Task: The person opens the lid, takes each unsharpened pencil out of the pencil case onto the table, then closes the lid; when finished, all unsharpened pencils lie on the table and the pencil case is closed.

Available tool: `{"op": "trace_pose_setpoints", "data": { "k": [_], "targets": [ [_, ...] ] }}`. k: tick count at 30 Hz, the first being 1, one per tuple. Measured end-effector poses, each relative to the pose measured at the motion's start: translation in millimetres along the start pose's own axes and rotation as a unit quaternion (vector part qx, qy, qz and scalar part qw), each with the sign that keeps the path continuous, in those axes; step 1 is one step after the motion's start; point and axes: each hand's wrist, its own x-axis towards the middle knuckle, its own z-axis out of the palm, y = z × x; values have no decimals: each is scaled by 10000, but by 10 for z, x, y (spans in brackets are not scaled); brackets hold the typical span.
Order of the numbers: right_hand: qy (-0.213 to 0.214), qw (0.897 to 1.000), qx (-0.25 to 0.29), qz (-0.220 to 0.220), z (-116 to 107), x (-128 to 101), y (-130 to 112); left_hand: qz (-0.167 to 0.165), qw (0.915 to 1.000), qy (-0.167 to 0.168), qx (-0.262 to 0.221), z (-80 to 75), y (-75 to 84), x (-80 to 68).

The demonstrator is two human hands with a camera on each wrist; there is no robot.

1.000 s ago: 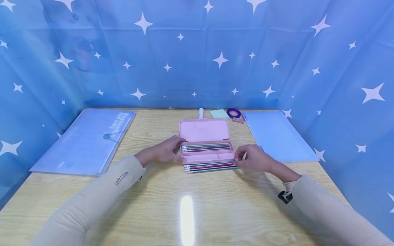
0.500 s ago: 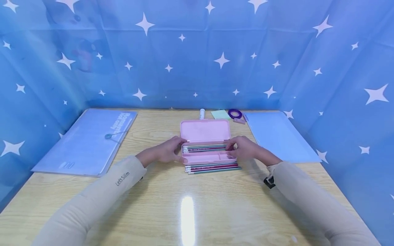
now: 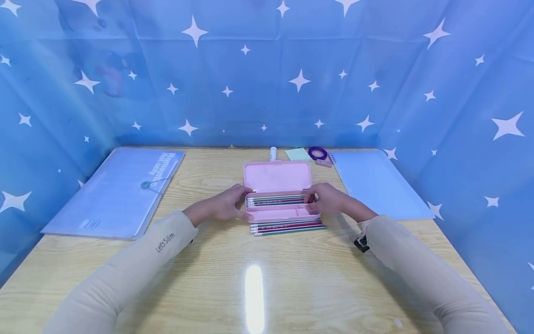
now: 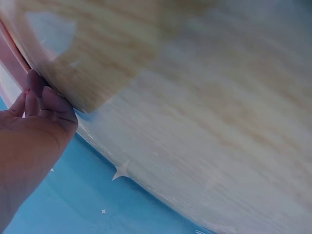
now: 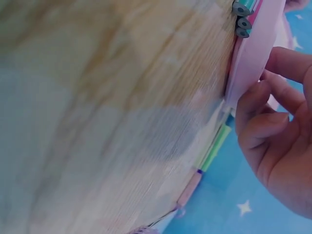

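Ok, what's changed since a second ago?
The right hand has moved left and forward, from the pink case's front right corner to the pencils inside; its grip is unclear. The left hand still holds the case's left end; loose pencils look unmoved.

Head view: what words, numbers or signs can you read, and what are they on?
"Let's S...m": left sleeve; middle letters unclear.
"Roman... Not only": folder; the first word's ending is blurred.
Too small or blurred to read: the folder's lower mark, and any print on the pencils or white tube.
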Motion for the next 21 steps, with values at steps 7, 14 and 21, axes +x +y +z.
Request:
{"op": "trace_pose_setpoints", "data": {
  "k": [7, 14, 21],
  "targets": [
    [-322, 9992, 194, -132, -36, 38, 23, -10, 10000, -4, 33, -4, 7, -12],
    [-311, 9986, 393, -158, -55, 38, 63, 10, 10000, -7, 12, -6, 4, -9],
    [182, 9979, 507, -364, -91, 8, 77, -9, 10000, -21, -28, -8, -4, -7]
  ]
}}
